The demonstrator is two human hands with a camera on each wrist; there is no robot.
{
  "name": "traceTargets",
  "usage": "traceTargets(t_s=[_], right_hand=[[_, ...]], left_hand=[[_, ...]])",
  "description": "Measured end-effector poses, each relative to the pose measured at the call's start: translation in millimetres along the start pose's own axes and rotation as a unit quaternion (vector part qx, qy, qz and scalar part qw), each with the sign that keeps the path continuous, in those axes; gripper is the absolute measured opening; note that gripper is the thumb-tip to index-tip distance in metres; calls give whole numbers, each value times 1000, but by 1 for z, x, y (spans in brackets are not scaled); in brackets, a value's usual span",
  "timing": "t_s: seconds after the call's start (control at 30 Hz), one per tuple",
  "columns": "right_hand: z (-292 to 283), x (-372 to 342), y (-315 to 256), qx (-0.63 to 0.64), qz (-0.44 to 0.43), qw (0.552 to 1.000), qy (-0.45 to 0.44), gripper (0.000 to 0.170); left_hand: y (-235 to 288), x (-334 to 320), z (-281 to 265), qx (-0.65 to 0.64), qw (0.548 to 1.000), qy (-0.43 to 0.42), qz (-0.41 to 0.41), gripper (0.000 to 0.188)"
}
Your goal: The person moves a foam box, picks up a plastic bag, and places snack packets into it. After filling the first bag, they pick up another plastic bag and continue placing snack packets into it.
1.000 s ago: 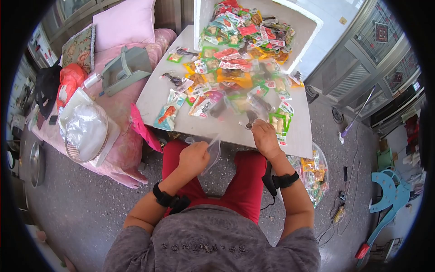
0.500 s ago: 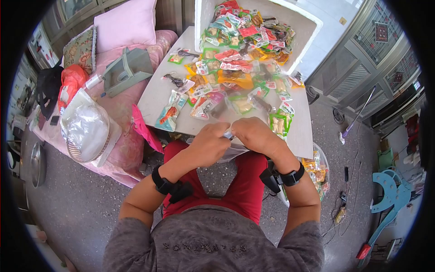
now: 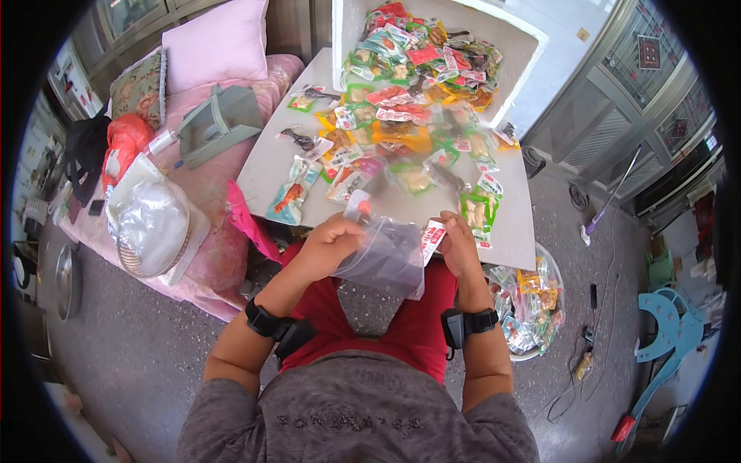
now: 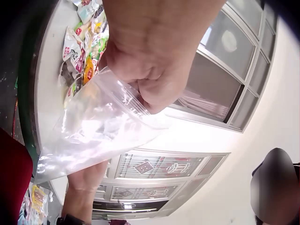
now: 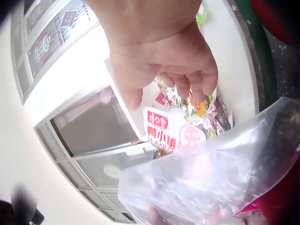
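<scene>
My left hand (image 3: 330, 245) pinches the top edge of a clear zip bag (image 3: 386, 258), which hangs over my lap at the table's front edge. At the bag's right side is a small snack packet with a white label and red characters (image 3: 433, 241). In the right wrist view the packet (image 5: 171, 129) sits at the bag's mouth, its lower part behind the clear plastic (image 5: 206, 173). Just above it my right hand (image 5: 164, 61) has its thumb and fingers spread apart, with a gap between them.
Colourful snack packets (image 3: 401, 135) lie across the table (image 3: 262, 174), and a white foam box (image 3: 532, 58) at its back holds many more. A tub of packets (image 3: 559, 278) stands on the floor at right. To the left are a bed and a fan (image 3: 150, 231).
From the table's front edge, my right hand has brought a packet to the bag. The hands came together at the bag, then moved apart. The bag is now raised and spread wider.
</scene>
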State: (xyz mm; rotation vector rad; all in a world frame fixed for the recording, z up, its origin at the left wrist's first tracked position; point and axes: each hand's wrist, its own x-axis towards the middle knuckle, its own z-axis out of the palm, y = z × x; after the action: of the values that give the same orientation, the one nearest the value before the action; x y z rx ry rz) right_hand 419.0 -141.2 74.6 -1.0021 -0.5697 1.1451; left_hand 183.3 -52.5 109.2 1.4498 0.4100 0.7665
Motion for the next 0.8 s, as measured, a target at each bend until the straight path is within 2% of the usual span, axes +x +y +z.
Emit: traceTargets(t_s=[0.13, 0.17, 0.27, 0.3, 0.37, 0.47, 0.5, 0.53, 0.57, 0.6, 0.63, 0.7, 0.8], right_hand=[[3, -20, 0, 116, 11, 978, -173, 42], [-2, -21, 6, 128, 34, 980, -148, 37], [-2, -21, 9, 125, 31, 981, -147, 25], [3, -21, 8, 127, 17, 981, -149, 15], [17, -26, 5, 108, 18, 988, -110, 11], [25, -24, 7, 99, -4, 993, -61, 5], [26, -23, 7, 99, -15, 994, -45, 4], [25, -22, 7, 86, -41, 995, -22, 4], [22, -19, 4, 74, -69, 995, 1, 5], [19, -17, 3, 63, -97, 993, 25, 5], [15, -16, 2, 53, -118, 990, 51, 6], [1, -16, 1, 37, -123, 990, 64, 6], [-3, -21, -5, 34, -115, 989, 83, 7]], left_hand=[[1, -3, 3, -124, 990, 8, -72, 6], [4, -3, 6, -146, 985, 6, -91, 7], [9, -5, 11, -128, 983, 1, -129, 7], [9, -5, 10, -125, 984, 0, -129, 8], [11, -6, 7, -116, 985, 0, -130, 8], [24, -4, -1, -75, 992, 28, -97, 10], [26, 1, -14, -28, 999, 16, -1, 13], [33, 5, -27, 54, 994, 78, 47, 3], [51, 8, -46, 158, 982, 66, 80, 11], [61, 12, -71, 325, 928, 96, 157, 9], [98, 9, -67, 411, 886, 163, 137, 8], [130, 10, -69, 520, 789, 254, 205, 6], [147, 14, -62, 696, 616, 262, 260, 4]])
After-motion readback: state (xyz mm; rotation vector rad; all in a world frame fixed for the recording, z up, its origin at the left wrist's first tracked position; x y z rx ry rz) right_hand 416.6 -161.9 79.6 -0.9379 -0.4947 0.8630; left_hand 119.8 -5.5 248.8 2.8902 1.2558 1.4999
